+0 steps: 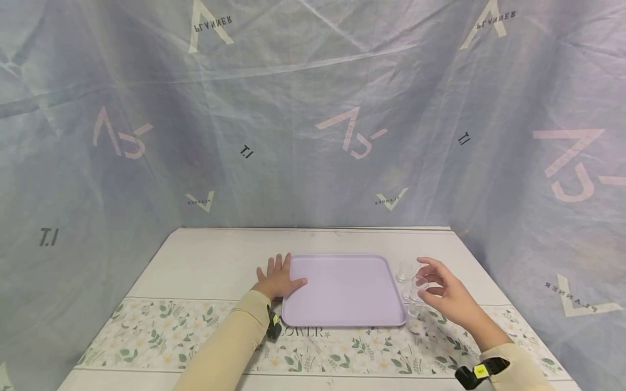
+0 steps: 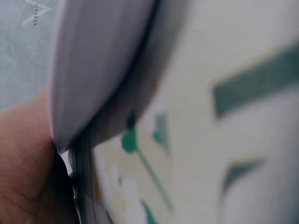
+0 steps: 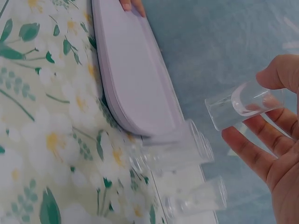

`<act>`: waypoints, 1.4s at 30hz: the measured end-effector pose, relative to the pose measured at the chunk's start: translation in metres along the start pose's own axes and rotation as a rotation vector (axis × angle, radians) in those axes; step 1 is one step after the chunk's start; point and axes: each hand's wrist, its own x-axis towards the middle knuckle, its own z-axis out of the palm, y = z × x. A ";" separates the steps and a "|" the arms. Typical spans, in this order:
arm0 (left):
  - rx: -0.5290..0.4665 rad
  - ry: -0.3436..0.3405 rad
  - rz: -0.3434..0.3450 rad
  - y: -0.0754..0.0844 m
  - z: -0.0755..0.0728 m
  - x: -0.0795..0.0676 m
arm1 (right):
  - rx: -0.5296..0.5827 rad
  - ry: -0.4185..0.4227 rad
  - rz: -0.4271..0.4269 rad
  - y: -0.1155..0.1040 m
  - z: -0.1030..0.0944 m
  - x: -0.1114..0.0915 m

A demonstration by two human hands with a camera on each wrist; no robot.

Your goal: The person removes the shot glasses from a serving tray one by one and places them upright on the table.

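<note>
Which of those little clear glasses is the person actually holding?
The small glass pinched by the right hand, lifted clear of the table. The other glasses stand untouched beside the lilac tray.

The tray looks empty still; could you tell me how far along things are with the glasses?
Nothing is on the tray yet. The left hand rests flat on its left edge. The right hand pinches one glass, lifted off the table. Other glasses stand beside the tray's right edge, untouched.
</note>
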 end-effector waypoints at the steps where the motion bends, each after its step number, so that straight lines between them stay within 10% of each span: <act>1: -0.006 0.003 0.003 0.000 0.000 0.000 | -0.009 0.003 0.006 0.001 -0.002 -0.001; 10: 0.004 0.004 0.009 0.009 -0.010 -0.014 | -0.062 0.049 0.029 0.007 -0.024 -0.012; 17: 0.001 0.006 0.008 -0.004 0.003 0.004 | -0.067 0.070 0.041 0.010 -0.031 -0.019; 42: -0.001 0.009 0.012 0.002 -0.002 -0.004 | -0.035 0.098 0.090 0.043 -0.015 -0.050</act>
